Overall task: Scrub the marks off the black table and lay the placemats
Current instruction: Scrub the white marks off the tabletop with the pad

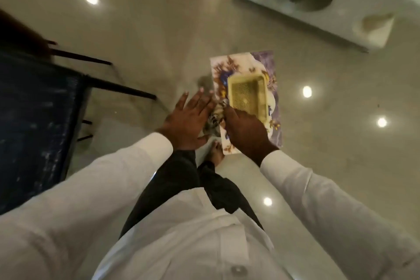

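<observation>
The black table [34, 109] has white marks and no mats yet. The right hand [247, 129] holds a flowery placemat [264, 61]. The left hand [188, 118] is flat, fingers straight.

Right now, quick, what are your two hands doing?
Left hand: open, fingers spread, holding nothing.
Right hand: on the flowery placemat; grip cannot be told.

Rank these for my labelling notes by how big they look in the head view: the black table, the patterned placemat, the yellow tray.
1. black table, largest, though cut off at the frame edge
2. patterned placemat
3. yellow tray, lying within the placemat's outline
This ranks apparent size only; nearness to the camera leaves true sizes unsure.
</observation>
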{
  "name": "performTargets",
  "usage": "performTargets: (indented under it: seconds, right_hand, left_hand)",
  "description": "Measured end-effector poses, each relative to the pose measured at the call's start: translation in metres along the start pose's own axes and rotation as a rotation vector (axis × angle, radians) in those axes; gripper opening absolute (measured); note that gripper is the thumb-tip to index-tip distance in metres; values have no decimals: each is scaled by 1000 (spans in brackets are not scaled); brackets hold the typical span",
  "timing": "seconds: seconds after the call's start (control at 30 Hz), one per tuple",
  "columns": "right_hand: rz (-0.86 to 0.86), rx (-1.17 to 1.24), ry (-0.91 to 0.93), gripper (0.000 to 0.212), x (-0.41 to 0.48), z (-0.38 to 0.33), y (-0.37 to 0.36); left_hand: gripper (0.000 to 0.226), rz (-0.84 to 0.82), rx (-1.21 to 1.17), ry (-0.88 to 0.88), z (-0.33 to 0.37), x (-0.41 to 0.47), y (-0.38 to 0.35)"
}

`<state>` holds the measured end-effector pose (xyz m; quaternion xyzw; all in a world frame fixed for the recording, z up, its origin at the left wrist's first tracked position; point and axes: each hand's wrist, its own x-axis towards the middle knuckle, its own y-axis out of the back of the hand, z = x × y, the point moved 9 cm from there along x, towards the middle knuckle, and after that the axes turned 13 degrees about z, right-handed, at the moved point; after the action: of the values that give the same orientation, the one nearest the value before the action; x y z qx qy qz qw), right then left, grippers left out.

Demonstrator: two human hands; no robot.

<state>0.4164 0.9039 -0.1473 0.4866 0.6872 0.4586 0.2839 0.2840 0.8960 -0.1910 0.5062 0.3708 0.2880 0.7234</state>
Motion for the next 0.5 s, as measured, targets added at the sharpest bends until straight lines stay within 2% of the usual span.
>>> performTargets:
  seconds: [0.17, 0.3, 0.5]
  right_hand:
    - [14, 42, 222, 20, 24, -120, 29]
    - [17, 96, 455, 14, 39, -218, 24]
    - [33, 72, 604, 20, 79, -334, -17]
  left_hand:
    - [109, 177, -14, 327, -40, -127, 44]
    - [108, 216, -9, 646, -88, -238, 54]
    - [111, 247, -72, 970, -166, -358, 47]
